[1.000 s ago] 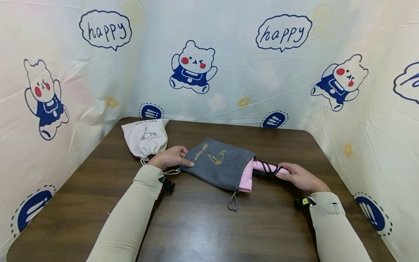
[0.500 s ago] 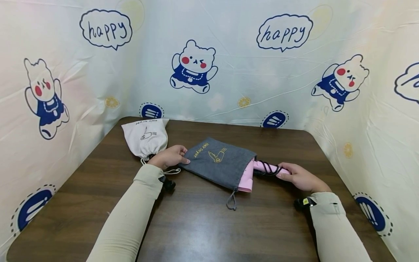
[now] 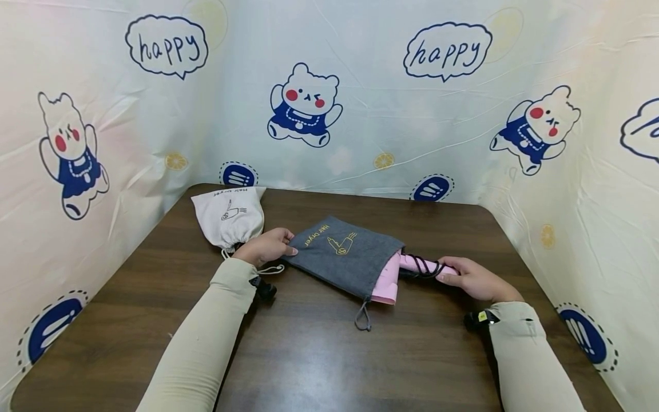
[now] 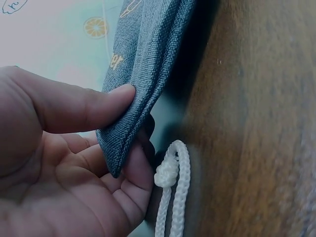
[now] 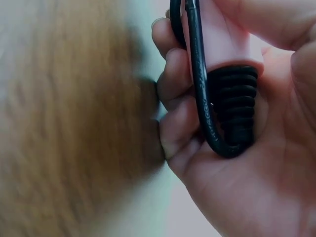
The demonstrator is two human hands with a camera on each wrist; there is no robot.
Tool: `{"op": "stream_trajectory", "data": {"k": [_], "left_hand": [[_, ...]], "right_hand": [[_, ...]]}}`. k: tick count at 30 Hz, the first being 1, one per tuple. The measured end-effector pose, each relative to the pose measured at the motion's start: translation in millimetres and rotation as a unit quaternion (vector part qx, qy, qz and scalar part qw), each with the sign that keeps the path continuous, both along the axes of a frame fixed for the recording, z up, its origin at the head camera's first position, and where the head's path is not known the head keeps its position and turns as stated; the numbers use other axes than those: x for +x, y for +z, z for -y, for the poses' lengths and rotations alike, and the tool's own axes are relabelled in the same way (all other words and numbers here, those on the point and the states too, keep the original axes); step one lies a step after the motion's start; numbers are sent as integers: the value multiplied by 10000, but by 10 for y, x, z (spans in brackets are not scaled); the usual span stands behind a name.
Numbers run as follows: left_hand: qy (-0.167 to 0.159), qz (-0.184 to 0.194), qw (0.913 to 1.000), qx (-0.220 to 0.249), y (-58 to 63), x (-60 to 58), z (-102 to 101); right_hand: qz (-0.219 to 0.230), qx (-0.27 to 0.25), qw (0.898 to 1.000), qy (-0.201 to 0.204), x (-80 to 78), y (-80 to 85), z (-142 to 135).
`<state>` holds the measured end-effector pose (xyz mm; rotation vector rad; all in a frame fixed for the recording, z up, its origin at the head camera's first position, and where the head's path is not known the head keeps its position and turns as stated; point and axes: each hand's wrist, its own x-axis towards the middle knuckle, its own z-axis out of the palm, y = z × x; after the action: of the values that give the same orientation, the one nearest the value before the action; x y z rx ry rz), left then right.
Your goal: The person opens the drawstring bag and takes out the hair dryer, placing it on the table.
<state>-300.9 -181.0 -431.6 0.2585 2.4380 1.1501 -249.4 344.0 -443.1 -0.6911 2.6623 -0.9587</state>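
A dark grey drawstring bag (image 3: 355,252) with yellow "Hair Dryer" lettering lies mid-table, its mouth to the right. My left hand (image 3: 268,246) pinches the bag's closed bottom corner between thumb and fingers, as the left wrist view shows on the grey cloth (image 4: 143,84). Out of the mouth sticks a pink hair dryer (image 3: 387,283), the rest of its body hidden inside the bag. My right hand (image 3: 476,278) grips the end of its handle, around which a black cord (image 3: 424,266) is wound. In the right wrist view the ribbed cord sleeve (image 5: 234,98) sits against the palm.
A white drawstring bag (image 3: 231,214) with a hair dryer print stands at the back left, beside my left hand. Its white cord (image 4: 182,182) trails near the fingers. A brown wooden table (image 3: 319,366) carries everything, with a printed cloth (image 3: 360,103) hung around it.
The right hand and hair dryer have shifted very slightly to the right, and the bag's mouth edge with them. My left thumb has drawn back toward the bag's corner.
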Motion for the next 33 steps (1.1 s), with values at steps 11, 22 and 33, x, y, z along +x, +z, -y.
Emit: {"op": "stream_trajectory", "data": {"k": [11,22,33], "left_hand": [[-55,-76,10000,3,-5,-2,6],[98,128,9979,632,-57,-47,52],[146,62,9982,577,-38,-26,54]], "right_hand": [[-14,95,9999,68,-1,35,-42],[177,-40,9998,78,-20,9,-118],[287,-47,9995,88,-30,5,-135]]}}
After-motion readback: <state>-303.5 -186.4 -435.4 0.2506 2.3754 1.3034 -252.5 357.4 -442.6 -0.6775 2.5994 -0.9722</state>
